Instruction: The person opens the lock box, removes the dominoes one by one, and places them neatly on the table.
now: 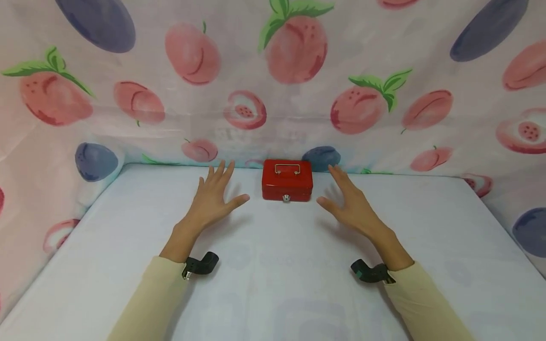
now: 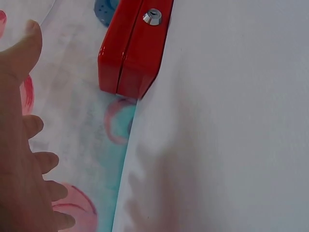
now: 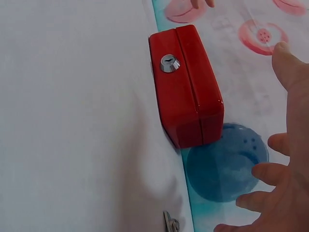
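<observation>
A red metal cash box (image 1: pixel 286 182) sits at the far edge of the white table, lid down, its wire handle folded flat on top. The silver lock (image 1: pixel 286 198) is on the front face, and its keyhole shows in both wrist views. My left hand (image 1: pixel 215 194) hovers to the left of the box, fingers spread and thumb toward it. On the other side my right hand (image 1: pixel 351 203) is held the same way, fingers apart. Neither hand touches the cash box (image 3: pixel 186 89); shadows of both fall on the table.
Behind the table hangs a curtain (image 1: pixel 243 57) printed with peaches and plums, also along both sides. A white cloth (image 1: pixel 264 284) covers the table. Each wrist carries a black camera mount. A small metal piece (image 3: pixel 170 222) shows at the bottom of the right wrist view.
</observation>
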Demonstrator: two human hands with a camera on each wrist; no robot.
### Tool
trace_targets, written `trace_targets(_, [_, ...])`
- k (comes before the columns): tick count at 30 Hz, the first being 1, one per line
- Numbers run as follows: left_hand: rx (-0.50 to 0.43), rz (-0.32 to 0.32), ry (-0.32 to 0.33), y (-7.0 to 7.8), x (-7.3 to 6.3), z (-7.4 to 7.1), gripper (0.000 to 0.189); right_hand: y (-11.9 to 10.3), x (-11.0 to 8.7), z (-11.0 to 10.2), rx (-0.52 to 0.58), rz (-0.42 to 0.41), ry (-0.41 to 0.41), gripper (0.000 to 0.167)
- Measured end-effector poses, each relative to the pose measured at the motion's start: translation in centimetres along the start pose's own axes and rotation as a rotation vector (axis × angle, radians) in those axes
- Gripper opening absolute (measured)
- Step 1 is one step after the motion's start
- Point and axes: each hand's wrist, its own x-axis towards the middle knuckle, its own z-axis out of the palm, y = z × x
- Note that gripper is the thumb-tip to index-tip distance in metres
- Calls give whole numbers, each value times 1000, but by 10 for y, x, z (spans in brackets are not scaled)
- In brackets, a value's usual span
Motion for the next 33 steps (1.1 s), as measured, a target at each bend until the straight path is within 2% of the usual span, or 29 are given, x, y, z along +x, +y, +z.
trace_targets(14, [-153, -36, 24, 14, 15, 17, 87, -8, 15, 13, 91, 51, 31, 83])
trace_targets(21, [-292, -85, 29, 28, 20, 28, 86, -12, 25, 24, 193, 69, 49, 83])
trace_targets(29, [-318, -138, 37, 34, 27, 43, 87, -15, 33, 39, 255, 135, 43, 83])
trace_targets(33, [-325, -129, 60, 36, 30, 52, 88, -13, 33, 47, 252, 124, 45, 85])
